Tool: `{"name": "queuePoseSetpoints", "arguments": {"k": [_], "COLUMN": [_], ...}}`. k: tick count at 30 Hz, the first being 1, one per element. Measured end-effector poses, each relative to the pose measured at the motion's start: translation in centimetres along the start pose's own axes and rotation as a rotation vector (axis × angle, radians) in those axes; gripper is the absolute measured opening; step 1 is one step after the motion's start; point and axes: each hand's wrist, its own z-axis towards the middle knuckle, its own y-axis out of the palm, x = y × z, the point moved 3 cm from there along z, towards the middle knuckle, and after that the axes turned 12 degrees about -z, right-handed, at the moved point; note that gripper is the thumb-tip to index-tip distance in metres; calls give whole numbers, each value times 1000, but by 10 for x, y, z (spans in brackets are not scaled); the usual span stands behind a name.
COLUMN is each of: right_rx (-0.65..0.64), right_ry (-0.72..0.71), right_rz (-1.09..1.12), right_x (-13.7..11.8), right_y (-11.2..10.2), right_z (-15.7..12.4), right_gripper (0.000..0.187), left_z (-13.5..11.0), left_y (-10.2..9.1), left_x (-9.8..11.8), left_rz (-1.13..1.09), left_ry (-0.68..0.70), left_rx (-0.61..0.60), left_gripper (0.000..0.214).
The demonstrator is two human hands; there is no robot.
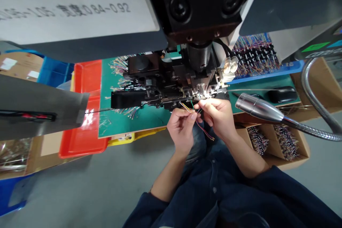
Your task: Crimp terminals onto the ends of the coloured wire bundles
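Observation:
A small bundle of thin coloured wires (204, 130) runs between my two hands, its pink and dark ends hanging down below them. Closed in a pinch, my left hand (183, 126) grips the bundle, and yellow, white and green strands stick up from the fingers. My right hand (217, 114) is pinched as well, at the front of the crimping machine (196, 94), with a wire between its fingertips. The exact tip of that wire is hidden by the fingers. Both hands are right beside the machine's metal die area, in front of its feed track.
A gooseneck lamp (259, 108) reaches in from the right, near my right forearm. On the green bench top (157, 117) lie more wire bundles. Red trays (82, 142) stand left, a blue tray (283, 68) of harnesses back right, and a cardboard box (301, 153) of harnesses below right.

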Motion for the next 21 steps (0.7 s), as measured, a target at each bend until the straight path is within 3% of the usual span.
{"name": "queuePoseSetpoints", "arguments": {"k": [12,16,21], "right_rx": [-42,-77,-49], "right_ry": [-40,-66,-29], "right_rz": [-67,-82,-58], "right_x": [-13,-19,-9], "right_y": [0,0,-2], "right_z": [-2,-4,-4], "right_gripper": [45,39,36], "left_z": [-1,-2,-1], "left_y": [-2,-3,-2], "left_x": [-1,-3,-4], "left_rz": [-14,-32,-34], "left_ry": [-21,-73,-110], "left_rx": [-45,-77,-63], "left_gripper": [17,19,25]}}
